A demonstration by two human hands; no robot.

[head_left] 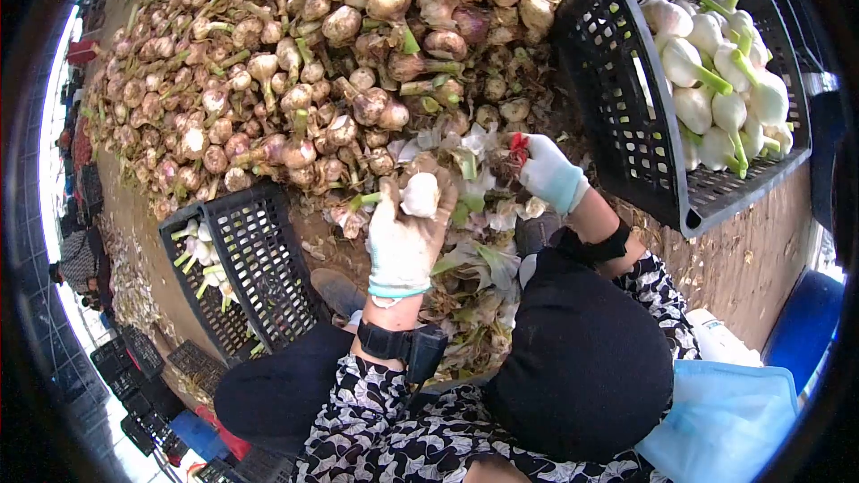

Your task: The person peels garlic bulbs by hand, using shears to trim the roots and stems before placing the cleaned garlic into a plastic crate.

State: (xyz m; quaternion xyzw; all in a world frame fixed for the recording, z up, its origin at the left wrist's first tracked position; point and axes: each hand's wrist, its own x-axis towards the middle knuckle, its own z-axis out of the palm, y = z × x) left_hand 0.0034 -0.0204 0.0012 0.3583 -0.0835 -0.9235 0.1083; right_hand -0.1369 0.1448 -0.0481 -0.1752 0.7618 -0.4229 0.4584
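My left hand, in a soiled white glove, holds a peeled white garlic bulb in the palm, fingers curled about it. A green stem pokes out to the left of the fingers. My right hand, gloved in white and pale blue, is closed around a small red tool; its working end is too indistinct to name. The two hands are apart. Just beyond them spreads a large heap of unpeeled garlic with dirty skins and cut stems. Stripped garlic skins lie beneath and between the hands.
At the upper right, a tilted black crate contains clean white garlic bulbs. Another black crate at the left holds some garlic. A light blue bag lies beside my right leg. More crates stand at the far left.
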